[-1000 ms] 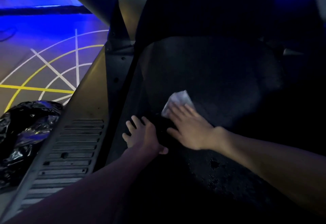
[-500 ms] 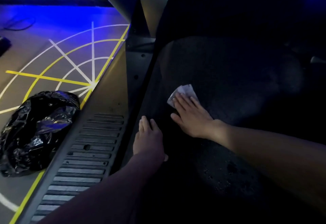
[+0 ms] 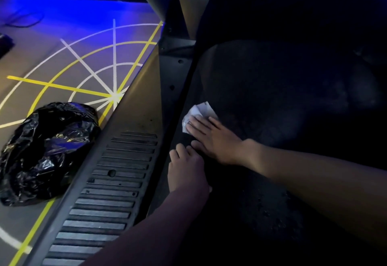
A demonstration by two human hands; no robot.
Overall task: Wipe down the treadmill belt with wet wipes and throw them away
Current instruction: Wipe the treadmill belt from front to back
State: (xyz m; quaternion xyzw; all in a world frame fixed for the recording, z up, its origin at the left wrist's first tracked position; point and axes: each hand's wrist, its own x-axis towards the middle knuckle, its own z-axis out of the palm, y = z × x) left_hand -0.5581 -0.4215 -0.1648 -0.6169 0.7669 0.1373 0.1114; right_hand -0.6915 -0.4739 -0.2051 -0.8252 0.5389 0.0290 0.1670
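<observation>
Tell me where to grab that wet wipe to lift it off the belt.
Pinch the exposed far corner of the wet wipe, coming from above, opposite the right hand, whose flat fingers cover its near part. Only that creased corner lies free on the treadmill belt.

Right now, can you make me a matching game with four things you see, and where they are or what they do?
Things:
1. wet wipe
2. black bag
3. left hand
4. right hand

Places or states:
A. lies on the floor with painted lines
B. white, on the belt, under fingers
C. presses flat on the wipe
D. rests at the belt's edge, holding nothing

Pairs: 1-B, 2-A, 3-D, 4-C
</observation>
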